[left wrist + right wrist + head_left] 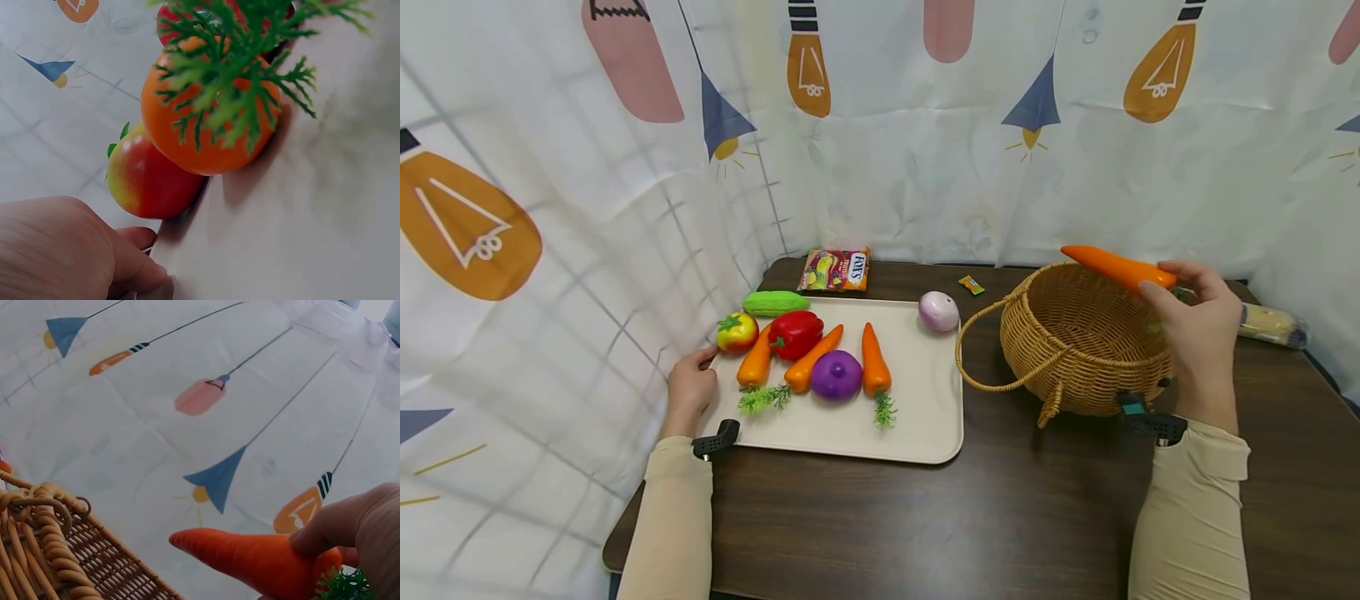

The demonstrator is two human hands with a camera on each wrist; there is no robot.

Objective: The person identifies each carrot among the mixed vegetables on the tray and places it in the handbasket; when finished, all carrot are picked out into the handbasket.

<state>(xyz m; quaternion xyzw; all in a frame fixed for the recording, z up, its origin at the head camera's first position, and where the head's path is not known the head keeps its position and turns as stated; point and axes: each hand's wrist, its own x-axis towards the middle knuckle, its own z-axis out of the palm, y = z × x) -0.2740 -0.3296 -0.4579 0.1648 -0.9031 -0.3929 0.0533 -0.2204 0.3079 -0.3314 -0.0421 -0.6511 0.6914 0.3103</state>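
A dark table [880, 525] spreads in front of the tray and basket to its near edge. The tray [917, 425] lies left, its vegetables [797, 335] bunched toward the left half, with an onion [938, 312] by the far right corner. A strip of table parts it from the basket [1082, 379], whose handle leans left to the tray's edge. The right hand [1206, 321] is at the basket's right side, thumb and fingers pinching a carrot [1118, 268] by its thick end, tip pointing left above the basket. The left hand [691, 387] grips the tray's left rim, fingers curled, near a tomato [737, 334].
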